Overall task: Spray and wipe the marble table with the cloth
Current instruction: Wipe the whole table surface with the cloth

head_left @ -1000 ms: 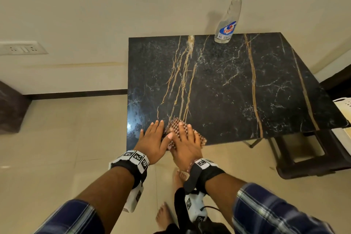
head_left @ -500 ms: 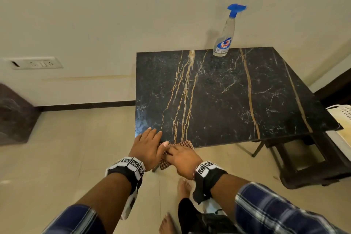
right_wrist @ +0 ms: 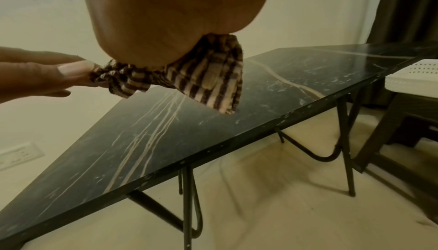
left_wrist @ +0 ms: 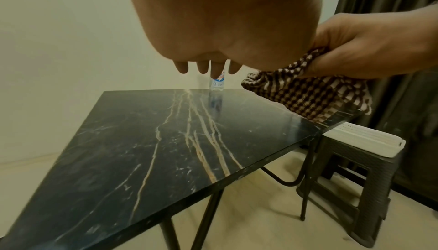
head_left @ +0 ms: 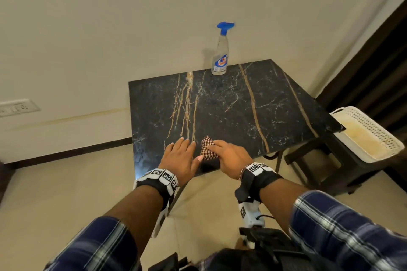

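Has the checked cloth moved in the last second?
Yes. The cloth, flat on the table edge a second ago, is now bunched in the right hand, lifted.

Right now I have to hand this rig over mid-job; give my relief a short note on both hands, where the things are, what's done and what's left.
Right hand: grips the bunched checked cloth, lifted just above the near edge of the marble table.
Left hand: open, fingers straight, thumb touching the cloth's end.
Spray bottle: upright at the far edge by the wall, untouched.
Done: cannot tell from the surface how much has been sprayed or wiped.
Left: set the cloth flat and wipe the top; spray again if needed.
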